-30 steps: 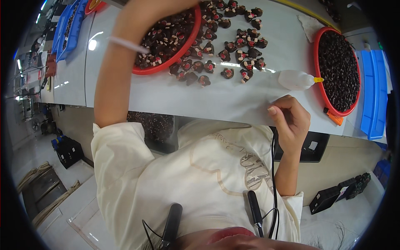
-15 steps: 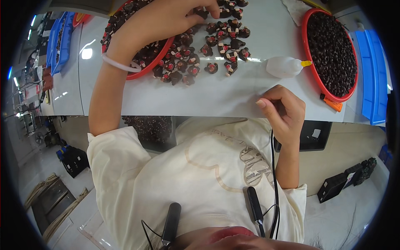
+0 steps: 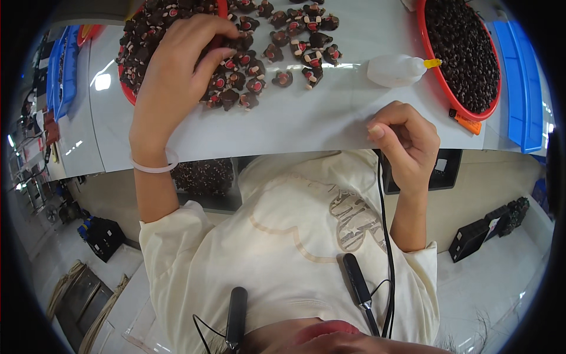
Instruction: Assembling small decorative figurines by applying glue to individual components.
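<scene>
My left hand [image 3: 177, 71], with a pale bracelet on the wrist, reaches over the near side of a red tray [image 3: 222, 8] heaped with small dark figures. Its thumb and forefinger are apart at a dark brown figure [image 3: 243, 41] by the tray's rim; I see no firm grip on it. Loose figures with red and cream parts [image 3: 233, 79] lie on the table beside the tray. More of them [image 3: 312, 58] form a looser group further right. My right hand [image 3: 407, 135] rests at the table's front edge, fingers curled in and thumb against the forefinger, with nothing visible in it.
A white squeeze bottle with a yellow tip [image 3: 394, 71] lies on its side on the white table [image 3: 330, 121]. Right of it stands a red tray of small dark pieces [image 3: 463, 59], with an orange object [image 3: 467, 123] beside it. Blue trays [image 3: 519, 88] stand at both ends.
My left hand has moved back and left, from the far loose figures to those by the red tray's rim. My right hand stays curled at the edge. The whole view has shifted slightly.
</scene>
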`<state>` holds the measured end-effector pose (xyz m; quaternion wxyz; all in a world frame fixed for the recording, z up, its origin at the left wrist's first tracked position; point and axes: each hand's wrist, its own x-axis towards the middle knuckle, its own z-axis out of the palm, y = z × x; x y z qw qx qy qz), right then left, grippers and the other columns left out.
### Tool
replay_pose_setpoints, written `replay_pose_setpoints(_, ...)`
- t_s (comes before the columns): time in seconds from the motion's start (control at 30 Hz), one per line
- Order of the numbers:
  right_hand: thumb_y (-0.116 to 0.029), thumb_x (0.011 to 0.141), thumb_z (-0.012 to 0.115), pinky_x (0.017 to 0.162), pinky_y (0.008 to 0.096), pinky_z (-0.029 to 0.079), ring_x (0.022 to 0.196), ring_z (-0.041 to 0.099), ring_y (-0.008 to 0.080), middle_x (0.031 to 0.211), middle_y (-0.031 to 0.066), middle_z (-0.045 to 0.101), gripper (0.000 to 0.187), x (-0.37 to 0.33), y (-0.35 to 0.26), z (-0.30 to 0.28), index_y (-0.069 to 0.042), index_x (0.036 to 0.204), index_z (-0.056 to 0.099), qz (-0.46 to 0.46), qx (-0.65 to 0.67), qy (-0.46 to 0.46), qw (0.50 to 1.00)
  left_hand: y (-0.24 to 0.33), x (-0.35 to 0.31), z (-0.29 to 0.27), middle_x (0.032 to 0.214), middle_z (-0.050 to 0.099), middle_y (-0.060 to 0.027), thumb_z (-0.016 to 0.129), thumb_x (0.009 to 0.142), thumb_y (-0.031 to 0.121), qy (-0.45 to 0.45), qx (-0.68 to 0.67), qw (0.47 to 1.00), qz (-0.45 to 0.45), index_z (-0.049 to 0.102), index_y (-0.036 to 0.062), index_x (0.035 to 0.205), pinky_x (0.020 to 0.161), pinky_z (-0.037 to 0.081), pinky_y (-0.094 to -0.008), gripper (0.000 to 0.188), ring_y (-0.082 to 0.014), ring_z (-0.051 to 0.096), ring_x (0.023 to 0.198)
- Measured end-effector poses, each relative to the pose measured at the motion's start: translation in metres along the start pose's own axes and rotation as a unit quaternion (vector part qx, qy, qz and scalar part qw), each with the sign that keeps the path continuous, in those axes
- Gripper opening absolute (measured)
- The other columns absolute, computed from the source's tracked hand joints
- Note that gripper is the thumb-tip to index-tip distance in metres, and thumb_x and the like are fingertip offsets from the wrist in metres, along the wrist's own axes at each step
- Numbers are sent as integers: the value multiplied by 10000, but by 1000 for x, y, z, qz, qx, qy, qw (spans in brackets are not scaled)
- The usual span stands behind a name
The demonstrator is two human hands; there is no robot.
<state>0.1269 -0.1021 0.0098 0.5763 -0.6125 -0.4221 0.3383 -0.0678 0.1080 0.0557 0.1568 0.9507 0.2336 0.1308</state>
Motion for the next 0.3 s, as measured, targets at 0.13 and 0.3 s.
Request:
replay_pose_setpoints(0.13, -7, 743, 666, 470, 184, 324, 525, 451, 55, 609, 18, 549, 97, 1, -2, 3, 17, 711, 578, 4, -13, -3, 1000, 10, 6, 6, 943, 612, -80, 594, 773, 48, 25, 54, 998, 27, 594, 33, 945, 791, 427, -320, 173, -260, 541, 878)
replay_pose_setpoints(0.3, -22, 753, 666, 465, 189, 324, 518, 449, 57, 606, 14, 552, 104, -4, -1, 4, 17, 713, 579, -9, -18, 18, 1000, 9, 11, 7, 961, 616, -75, 603, 771, 60, 7, 111, 992, 62, 613, 72, 971, 802, 427, -338, 201, -254, 540, 887)
